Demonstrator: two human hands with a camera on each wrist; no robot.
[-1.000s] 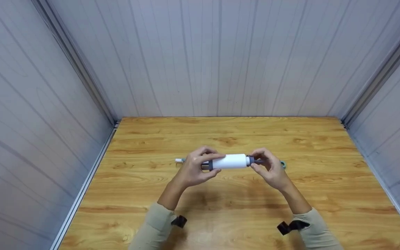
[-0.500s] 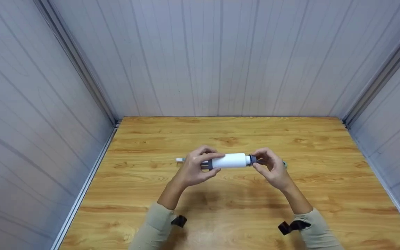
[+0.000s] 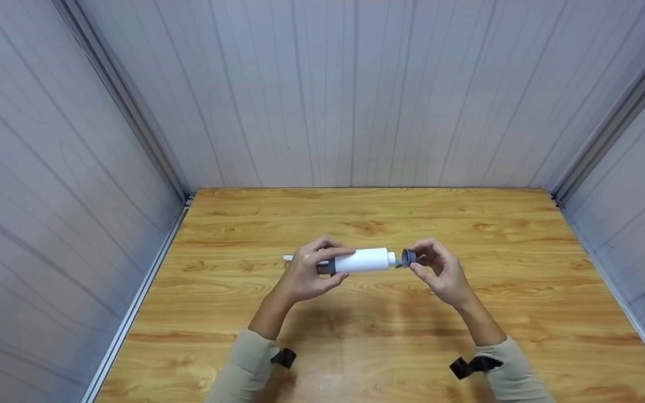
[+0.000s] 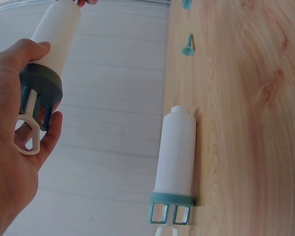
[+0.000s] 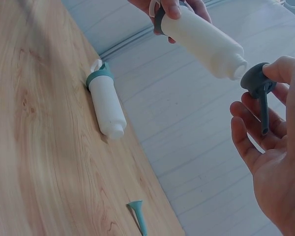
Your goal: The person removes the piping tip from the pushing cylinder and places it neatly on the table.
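My left hand (image 3: 312, 271) holds a white syringe-like barrel (image 3: 363, 260) level above the table, near its dark grey collar (image 4: 43, 81). A pale ring-handled plunger (image 4: 32, 132) sticks out of the collar by my left palm. At the other end, the barrel's narrow neck (image 5: 234, 68) is bare. My right hand (image 3: 440, 271) pinches a dark grey funnel-shaped nozzle (image 5: 258, 81) with a thin tube (image 5: 264, 110), its wide mouth facing the neck. A small gap separates nozzle and neck.
On the wooden table (image 3: 356, 336) lies a second white barrel (image 5: 107, 105) with a teal collar (image 4: 172, 198). A teal nozzle (image 5: 138, 216) lies apart from it. Pale panel walls (image 3: 322, 95) enclose the table at the back and both sides.
The grey nozzle has come off the barrel's neck. My left hand has shifted slightly left with the barrel, opening a gap between the two parts.
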